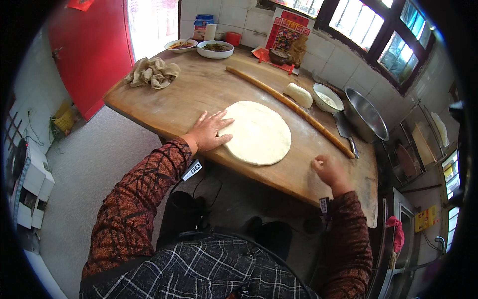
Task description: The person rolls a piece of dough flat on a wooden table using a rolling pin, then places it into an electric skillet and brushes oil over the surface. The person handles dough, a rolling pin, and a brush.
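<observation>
A round flat sheet of dough (257, 134) lies on the wooden table (201, 89) in front of me. My left hand (213, 130) rests at its left edge, fingers spread, with thumb and fingertips on the dough. To the right of the sheet, my right hand (330, 172) is held near the table's front edge, apart from the dough. Its fingers are curled and blurred, so whether it holds anything is unclear. Beyond the sheet a long wooden rolling pin (291, 108) lies diagonally. Behind the pin are a lump of dough (298, 95) and a white bowl of flour (328, 98).
A cleaver (343, 127) lies between the pin and a large steel basin (366, 114). Further back stand a white dish of food (215, 52), a sauce plate (180, 46) and a figurine (298, 51). A crumpled cloth (154, 73) sits at the left edge.
</observation>
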